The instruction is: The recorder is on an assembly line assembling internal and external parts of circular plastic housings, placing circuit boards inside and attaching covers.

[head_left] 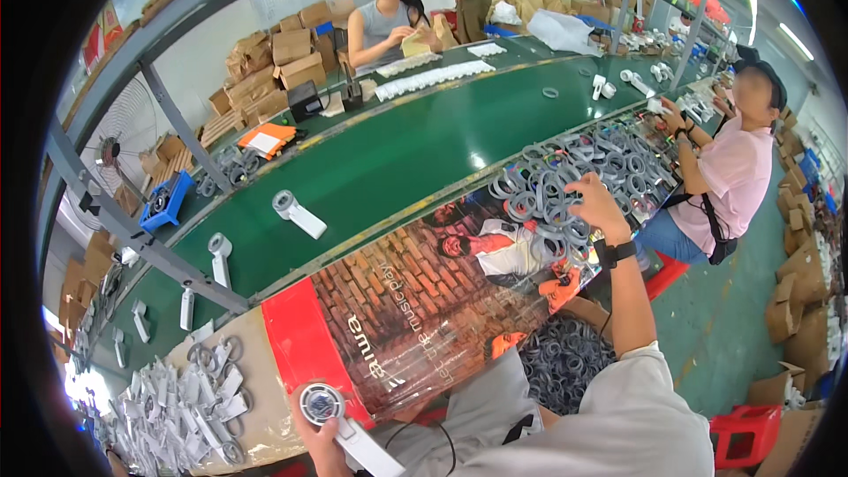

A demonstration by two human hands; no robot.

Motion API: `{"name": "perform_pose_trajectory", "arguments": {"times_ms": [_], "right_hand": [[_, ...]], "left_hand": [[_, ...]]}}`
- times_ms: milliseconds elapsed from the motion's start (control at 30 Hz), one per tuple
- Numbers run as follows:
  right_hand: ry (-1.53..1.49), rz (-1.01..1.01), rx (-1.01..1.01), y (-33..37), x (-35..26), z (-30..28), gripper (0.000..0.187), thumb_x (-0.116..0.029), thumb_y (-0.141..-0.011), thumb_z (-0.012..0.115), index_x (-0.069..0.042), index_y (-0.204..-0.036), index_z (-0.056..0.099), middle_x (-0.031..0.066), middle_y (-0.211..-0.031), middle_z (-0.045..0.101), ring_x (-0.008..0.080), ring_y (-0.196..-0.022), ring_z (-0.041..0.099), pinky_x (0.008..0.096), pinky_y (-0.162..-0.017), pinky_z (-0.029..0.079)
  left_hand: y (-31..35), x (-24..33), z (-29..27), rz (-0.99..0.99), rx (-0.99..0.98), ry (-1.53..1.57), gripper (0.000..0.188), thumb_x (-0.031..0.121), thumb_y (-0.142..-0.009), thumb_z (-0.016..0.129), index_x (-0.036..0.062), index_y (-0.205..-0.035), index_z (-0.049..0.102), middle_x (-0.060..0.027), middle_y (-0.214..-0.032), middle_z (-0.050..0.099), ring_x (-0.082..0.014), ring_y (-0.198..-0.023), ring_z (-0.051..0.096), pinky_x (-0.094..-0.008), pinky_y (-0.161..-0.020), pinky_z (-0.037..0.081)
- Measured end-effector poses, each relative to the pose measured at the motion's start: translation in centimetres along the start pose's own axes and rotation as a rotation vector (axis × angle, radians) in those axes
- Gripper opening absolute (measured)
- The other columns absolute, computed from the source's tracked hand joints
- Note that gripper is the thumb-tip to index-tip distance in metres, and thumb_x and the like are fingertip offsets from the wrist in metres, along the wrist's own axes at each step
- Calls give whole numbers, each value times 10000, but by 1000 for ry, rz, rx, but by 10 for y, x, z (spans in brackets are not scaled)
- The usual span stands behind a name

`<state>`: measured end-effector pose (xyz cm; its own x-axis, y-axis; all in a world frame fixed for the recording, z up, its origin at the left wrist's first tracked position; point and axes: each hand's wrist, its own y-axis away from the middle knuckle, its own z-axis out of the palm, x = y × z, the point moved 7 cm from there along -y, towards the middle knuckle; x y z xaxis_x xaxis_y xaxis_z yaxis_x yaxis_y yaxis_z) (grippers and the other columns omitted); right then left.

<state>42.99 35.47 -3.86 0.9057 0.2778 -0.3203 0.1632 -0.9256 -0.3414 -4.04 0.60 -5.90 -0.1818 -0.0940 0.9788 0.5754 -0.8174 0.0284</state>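
My left hand [322, 443] is closed round a white handheld fan [367, 449] near the table's front edge. The fan's round head [321, 404] faces up, with a grey rim and a dark centre, and its handle slants toward the lower right. Farther out, my right hand [602, 205], with a dark band on its wrist, is over a heap of grey plastic rings [539, 181]. Its fingers are curled but apart among the rings; no ring is plainly gripped. Under my left forearm's side lies a pile of white fan parts [181, 411].
A green conveyor belt [380, 159] runs beyond the printed table cover [397, 309], carrying several white fans [299, 215]. More grey rings [565, 362] fill a container below. Metal posts [132, 221] stand at left. One person [707, 168] sits at right, another [389, 26] across the belt.
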Motion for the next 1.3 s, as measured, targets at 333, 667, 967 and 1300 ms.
{"name": "perform_pose_trajectory", "arguments": {"times_ms": [333, 667, 967, 1300], "right_hand": [[-51, -268, -1, 20, -38, -9, 143, -57, -695, 654, -70, -831, 611, 163, -1212, 526, 375, -1117, 475, 437, -949, 385], [-1033, -745, -260, 114, -353, -25, 268, -27, -828, 546, -40, -1089, 602, 136, -1215, 554, 309, -1072, 567, 347, -896, 458], [-781, -970, -195, 183, -399, -1, 463, -110, -739, 645, -57, -1185, 532, 180, -1141, 537, 318, -1010, 554, 383, -846, 472], [-1919, -277, -399, 174, -420, -24, 482, -77, -830, 622, -46, -1262, 410, 71, -1148, 477, 151, -1006, 457, 267, -833, 409]], "left_hand": [[-12, 2, 14, 133, -226, 8, 738, 367, -549, 814, -23, -1076, 474, -142, -1018, 534, -230, -898, 602, -317, -744, 514], [1, 69, 88, 486, -559, -229, 609, 363, -526, 826, 17, -979, 612, -154, -998, 602, -295, -924, 588, -394, -819, 453], [-39, 168, 30, 748, -327, -136, 763, 347, -558, 849, 16, -1143, 487, -108, -1023, 582, -214, -949, 576, -333, -841, 468], [-27, 262, 39, 1017, -115, -298, 724, 291, -579, 841, 16, -1147, 488, -102, -1036, 578, -205, -954, 575, -322, -844, 468]]}}
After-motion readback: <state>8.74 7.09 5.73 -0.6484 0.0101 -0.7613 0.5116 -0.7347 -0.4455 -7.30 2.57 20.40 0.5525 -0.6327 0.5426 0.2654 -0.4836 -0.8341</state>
